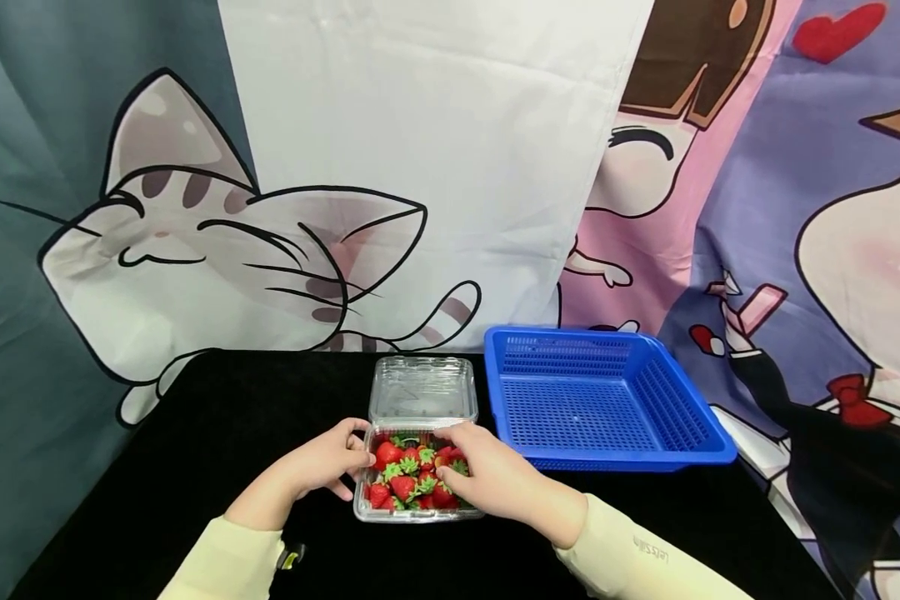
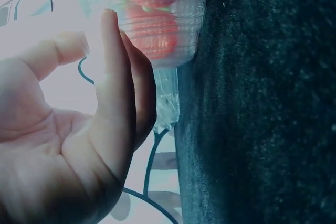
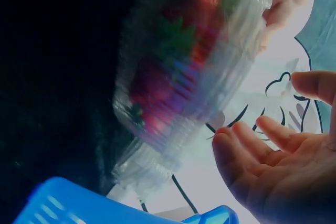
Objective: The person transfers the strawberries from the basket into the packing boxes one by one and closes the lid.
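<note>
A clear plastic clamshell container (image 1: 418,517) full of red strawberries (image 1: 403,487) with green leaves sits on the black cloth. Its lid (image 1: 423,387) is flipped back, away from the person. At the left rim, my left hand (image 1: 322,465) holds the container, thumb over the edge and fingers outside. Above the right part of the container is my right hand (image 1: 495,479), covering some strawberries. The right wrist view shows the right hand's fingers (image 3: 262,148) loosely bent, with nothing between them and the thumb. Through the container wall, strawberries (image 2: 152,30) show in the left wrist view.
A blue plastic basket (image 1: 577,462) with slotted walls stands right of the container, close to the lid. Black cloth (image 1: 322,533) covers the table. Behind it hangs a curtain (image 1: 420,125) printed with a cartoon cat and figures.
</note>
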`<state>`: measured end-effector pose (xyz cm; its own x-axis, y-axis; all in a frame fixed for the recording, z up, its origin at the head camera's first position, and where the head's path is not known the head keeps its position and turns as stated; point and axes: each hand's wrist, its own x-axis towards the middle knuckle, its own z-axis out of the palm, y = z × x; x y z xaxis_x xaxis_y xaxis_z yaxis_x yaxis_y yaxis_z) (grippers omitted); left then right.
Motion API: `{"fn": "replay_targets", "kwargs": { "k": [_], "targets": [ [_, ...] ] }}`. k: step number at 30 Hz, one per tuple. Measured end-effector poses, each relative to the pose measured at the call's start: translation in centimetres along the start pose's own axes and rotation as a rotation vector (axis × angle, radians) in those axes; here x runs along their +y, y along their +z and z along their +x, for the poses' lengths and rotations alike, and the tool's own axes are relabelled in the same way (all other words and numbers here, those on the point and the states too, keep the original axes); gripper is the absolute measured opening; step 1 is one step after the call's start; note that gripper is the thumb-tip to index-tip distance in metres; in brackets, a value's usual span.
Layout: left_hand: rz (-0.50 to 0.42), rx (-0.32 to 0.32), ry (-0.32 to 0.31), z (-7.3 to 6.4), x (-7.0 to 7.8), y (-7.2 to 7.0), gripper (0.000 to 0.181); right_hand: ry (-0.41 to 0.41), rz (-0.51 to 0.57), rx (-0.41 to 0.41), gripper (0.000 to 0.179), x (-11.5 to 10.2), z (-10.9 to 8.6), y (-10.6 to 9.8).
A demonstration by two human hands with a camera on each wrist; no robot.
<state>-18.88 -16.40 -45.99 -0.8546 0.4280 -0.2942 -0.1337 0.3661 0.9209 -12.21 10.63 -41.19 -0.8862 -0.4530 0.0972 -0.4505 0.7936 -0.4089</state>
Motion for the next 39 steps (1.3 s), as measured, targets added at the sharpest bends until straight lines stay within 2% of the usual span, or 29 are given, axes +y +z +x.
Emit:
{"fn": "replay_targets", "kwargs": {
  "k": [7,16,28,34,39],
  "targets": [
    [-0.001,0.008,0.037,-0.5,0.2,0.1,0.064,0.037,0.028,-0.018,0.058,0.4,-1.4,1.2],
    [0.043,0.054,0.039,-1.0,0.3,-0.2,0.061,0.111,0.115,0.008,0.068,0.9,-1.9,2.0],
    [0.041,0.054,0.034,-2.4,0.0,-0.7,0.061,0.188,0.294,0.028,0.088,2.0,-1.5,3.0],
    [0.056,0.117,0.001,-2.5,-0.2,-1.2,0.062,0.226,0.428,0.056,0.092,2.6,-0.7,3.9],
    [0.038,0.134,0.029,-2.3,-0.2,-1.1,0.066,0.283,0.535,0.119,0.087,3.1,-0.3,4.2]
  ]
}}
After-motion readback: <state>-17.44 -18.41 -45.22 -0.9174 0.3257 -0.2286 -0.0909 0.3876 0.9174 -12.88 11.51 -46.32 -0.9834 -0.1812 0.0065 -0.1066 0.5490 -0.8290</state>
